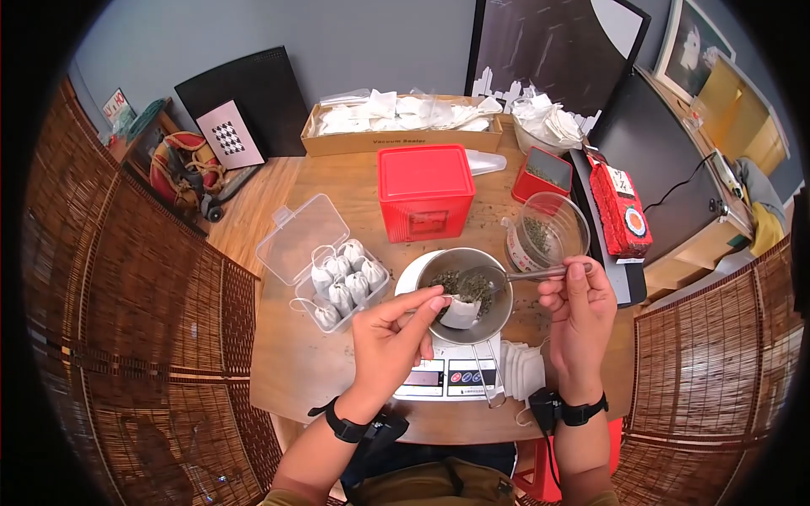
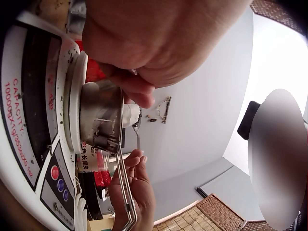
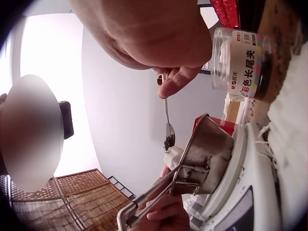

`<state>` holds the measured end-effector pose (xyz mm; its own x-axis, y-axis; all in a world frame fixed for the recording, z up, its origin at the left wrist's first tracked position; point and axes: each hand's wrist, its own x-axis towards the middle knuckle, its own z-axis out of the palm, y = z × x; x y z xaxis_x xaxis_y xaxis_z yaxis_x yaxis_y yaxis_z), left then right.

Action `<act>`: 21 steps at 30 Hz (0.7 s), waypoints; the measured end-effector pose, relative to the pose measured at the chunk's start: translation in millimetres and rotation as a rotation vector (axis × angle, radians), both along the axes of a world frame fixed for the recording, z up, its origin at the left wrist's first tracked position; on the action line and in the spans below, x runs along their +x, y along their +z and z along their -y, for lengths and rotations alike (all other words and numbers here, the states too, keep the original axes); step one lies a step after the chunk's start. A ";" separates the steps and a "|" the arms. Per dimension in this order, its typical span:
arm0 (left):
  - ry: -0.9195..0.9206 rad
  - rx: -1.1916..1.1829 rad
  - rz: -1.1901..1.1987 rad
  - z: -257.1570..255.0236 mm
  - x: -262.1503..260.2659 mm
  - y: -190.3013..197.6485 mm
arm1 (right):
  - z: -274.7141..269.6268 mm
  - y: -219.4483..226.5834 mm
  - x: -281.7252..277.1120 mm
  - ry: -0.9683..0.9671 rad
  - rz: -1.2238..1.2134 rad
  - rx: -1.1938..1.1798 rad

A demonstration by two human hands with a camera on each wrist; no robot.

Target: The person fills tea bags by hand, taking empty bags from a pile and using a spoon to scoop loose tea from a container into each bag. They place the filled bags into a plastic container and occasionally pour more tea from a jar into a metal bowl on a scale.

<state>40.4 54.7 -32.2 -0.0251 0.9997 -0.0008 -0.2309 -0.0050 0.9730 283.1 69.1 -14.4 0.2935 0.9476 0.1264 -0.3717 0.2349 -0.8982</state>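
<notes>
A metal pot [image 1: 504,314] with dried leaves stands on a white scale [image 1: 430,400]. Over the pot, the left hand [image 1: 390,341] pinches the edge of a small white bag [image 1: 461,313]. The right hand [image 1: 580,316] pinches the handle of a metal spoon [image 1: 537,274]. In the right wrist view, the spoon's bowl [image 3: 170,135] carries dark leaves right at the mouth of the white bag [image 3: 173,156]. The left wrist view shows the left hand [image 2: 159,43] above the pot [image 2: 100,108] and the right hand [image 2: 136,190] beyond the pot's wire handle.
A clear box [image 1: 377,297] of filled bags stands left; a red tin [image 1: 426,190] is behind the pot. To the right are a clear jar [image 1: 525,250], an open red tin [image 1: 529,186] and a red packet [image 1: 613,211]. Flat white bags [image 1: 525,371] lie beside the scale.
</notes>
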 end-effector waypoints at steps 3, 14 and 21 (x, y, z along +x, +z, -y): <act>-0.002 -0.011 0.002 0.1 -0.1 -0.5 | 1.0 -0.6 -0.3 0.003 0.008 0.025; 0.003 -0.028 0.016 -0.1 0.2 0.2 | 5.1 0.9 -3.5 -0.002 0.048 0.101; 0.001 0.016 0.036 -0.3 -0.8 -3.1 | 7.6 -0.6 -5.9 -0.102 0.205 0.197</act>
<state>39.6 55.1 -35.3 -0.0261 0.9996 0.0141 -0.2653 -0.0205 0.9640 277.3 61.6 -14.9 0.3354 0.8657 0.3715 -0.1525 0.4390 -0.8854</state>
